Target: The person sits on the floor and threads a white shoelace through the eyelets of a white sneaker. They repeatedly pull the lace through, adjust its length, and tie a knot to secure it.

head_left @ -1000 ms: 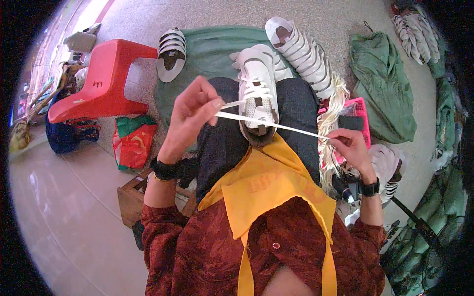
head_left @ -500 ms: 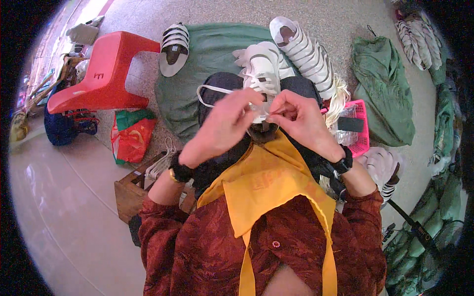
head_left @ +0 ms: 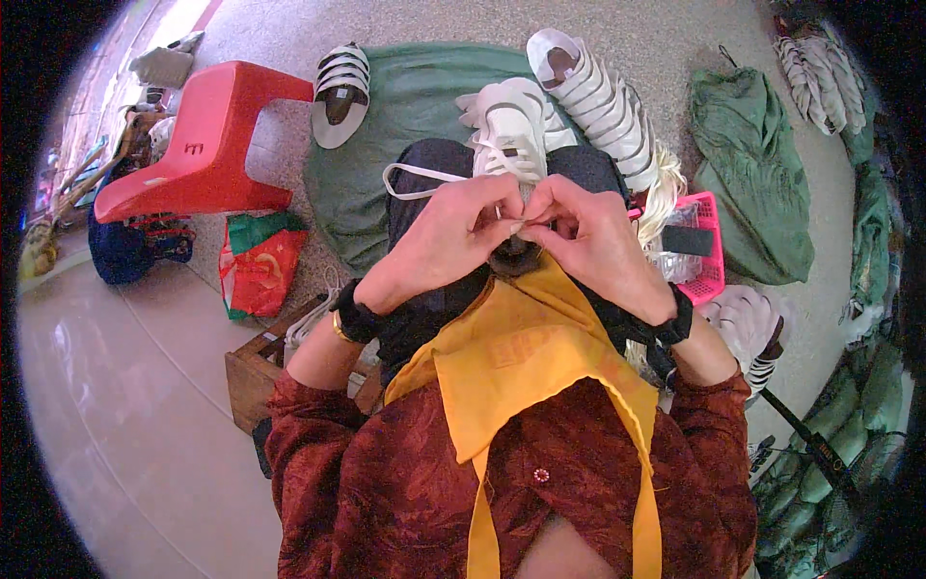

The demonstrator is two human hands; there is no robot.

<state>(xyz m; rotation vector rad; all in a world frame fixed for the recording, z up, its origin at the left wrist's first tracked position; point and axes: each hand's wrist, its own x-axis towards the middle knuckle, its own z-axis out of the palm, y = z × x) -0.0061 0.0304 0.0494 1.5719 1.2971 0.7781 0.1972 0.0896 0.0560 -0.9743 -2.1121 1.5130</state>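
A white shoe upper lies between my knees, with its toe pointing away from me. A white shoelace loops out from it to the left, over my dark trouser leg. Above the dark heel opening of the upper, my left hand and my right hand meet fingertip to fingertip. Both are closed in a pinch. Something small and whitish shows between the tips; I cannot make out what it is. My fingers hide the shoe's tongue and upper eyelets.
Stacked white uppers and a bundle of cream laces lie to the right, by a pink basket. A red plastic chair stands at left, near a wooden box. Green cloth covers the floor ahead.
My left hand has come in closer to the right, and the fingertips now meet. The clear, whitish piece seen between them before is now mostly hidden. The right hand has barely moved.
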